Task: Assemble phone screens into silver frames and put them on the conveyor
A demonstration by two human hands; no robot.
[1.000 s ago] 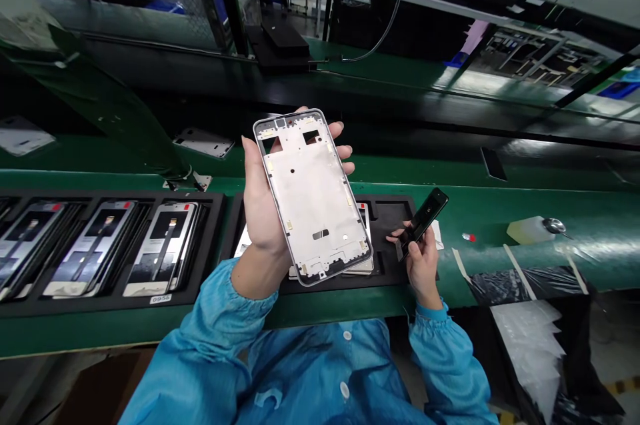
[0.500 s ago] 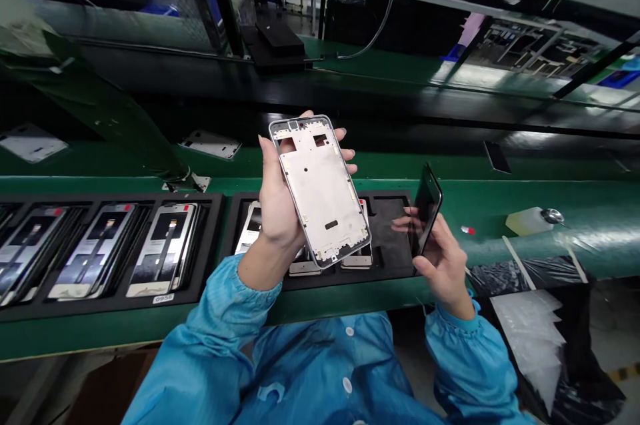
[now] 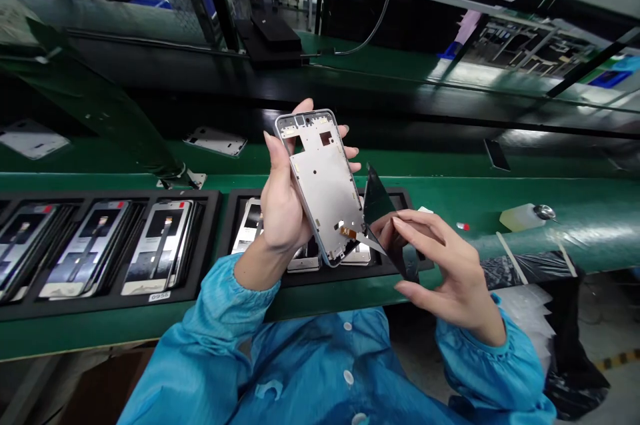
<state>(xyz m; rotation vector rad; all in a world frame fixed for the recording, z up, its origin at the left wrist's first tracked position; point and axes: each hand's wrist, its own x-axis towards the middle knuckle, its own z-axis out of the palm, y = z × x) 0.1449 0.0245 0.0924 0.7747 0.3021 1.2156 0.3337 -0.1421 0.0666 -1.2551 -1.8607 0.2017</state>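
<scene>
My left hand (image 3: pixel 286 205) is closed round a silver phone frame (image 3: pixel 323 175), its inner side turned up toward me. Two square cutouts show near the frame's top end. In my right hand (image 3: pixel 445 261) is a dark phone screen (image 3: pixel 387 225), tilted on edge beside the frame's lower right, fingers on its face and thumb at its lower edge. A flex cable (image 3: pixel 357 236) runs from the screen, and its orange end lies over the lower part of the frame. Below my hands, a black tray (image 3: pixel 227 228) holding phone parts is partly hidden.
At left, another black tray (image 3: pixel 213 238) holds several stacked screens (image 3: pixel 160 245). Loose phone frames (image 3: pixel 216 140) and a dark screen (image 3: pixel 497 154) lie further back. A bottle of yellowish liquid (image 3: pixel 523 218) stands at right. A green post (image 3: pixel 115 111) rises on the left.
My right hand has brought the screen left, up against the frame, and turned it. The flex cable now shows, reaching onto the frame. My left hand has tilted the frame slightly.
</scene>
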